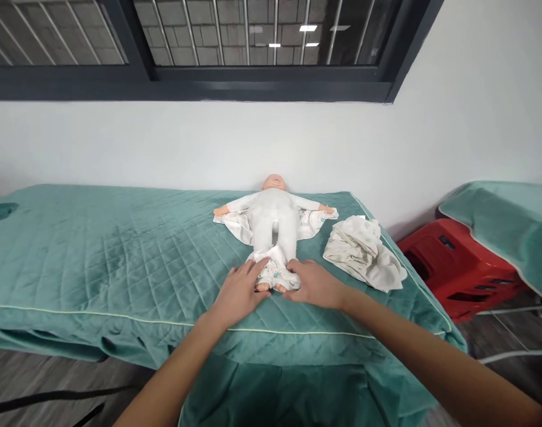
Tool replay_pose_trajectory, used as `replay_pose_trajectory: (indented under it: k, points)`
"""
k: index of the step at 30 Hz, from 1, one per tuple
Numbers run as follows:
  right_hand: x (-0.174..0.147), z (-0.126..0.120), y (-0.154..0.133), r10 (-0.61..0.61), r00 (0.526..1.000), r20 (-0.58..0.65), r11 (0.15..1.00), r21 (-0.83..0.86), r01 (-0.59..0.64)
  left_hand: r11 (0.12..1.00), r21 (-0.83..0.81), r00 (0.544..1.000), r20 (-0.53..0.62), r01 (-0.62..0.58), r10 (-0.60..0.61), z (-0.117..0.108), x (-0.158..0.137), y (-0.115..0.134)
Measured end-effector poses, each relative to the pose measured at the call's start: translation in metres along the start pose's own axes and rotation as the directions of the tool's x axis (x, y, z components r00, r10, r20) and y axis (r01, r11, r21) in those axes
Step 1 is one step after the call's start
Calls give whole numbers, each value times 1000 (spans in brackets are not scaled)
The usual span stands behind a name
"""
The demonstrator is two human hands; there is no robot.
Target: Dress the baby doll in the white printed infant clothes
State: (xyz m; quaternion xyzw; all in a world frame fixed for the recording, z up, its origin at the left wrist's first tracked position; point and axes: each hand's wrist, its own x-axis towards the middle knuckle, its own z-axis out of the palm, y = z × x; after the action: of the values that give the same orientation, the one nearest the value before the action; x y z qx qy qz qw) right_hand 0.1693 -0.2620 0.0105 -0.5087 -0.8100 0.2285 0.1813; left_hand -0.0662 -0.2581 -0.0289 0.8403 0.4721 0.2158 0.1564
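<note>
A baby doll (274, 210) in white clothing lies on its back, its head by the wall and its feet toward me. Beneath its outstretched arms a printed white top (313, 222) is spread. Printed white pants (275, 271) are bunched around its lower legs, and the bare feet poke out at the hems. My left hand (241, 292) grips the pants at the left ankle side, fingers curled over the cloth. On the opposite side my right hand (318, 284) pinches the cloth between thumb and fingers; its fingertips are partly hidden.
The doll rests on a bed with a green quilted cover (142, 255). Crumpled off-white cloths (364, 252) lie to its right. A red plastic stool (464, 267) stands beyond the bed's right end, near another green-covered surface (506, 219). A barred window (262, 83) is above the wall.
</note>
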Motion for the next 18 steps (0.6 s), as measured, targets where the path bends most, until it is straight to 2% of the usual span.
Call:
replay_pose_trajectory:
  k: [6, 11, 15, 18]
  points:
    - [0, -21, -19, 63, 994, 94, 968, 237, -84, 982, -160, 995, -4, 96, -98, -23, -9, 5]
    - [-4, -33, -32, 112, 972, 205, 901, 391, -186, 957, -264, 993, 35, 121, -116, -35, -13, 10]
    - [-8, -48, -40, 90, 943, 320, 842, 481, -244, 939, -324, 982, 181, 117, -60, -59, -15, 20]
    - [-7, -71, -49, 43, 937, 346, 865, 456, -209, 927, -370, 943, 325, 61, 68, -92, -12, 24]
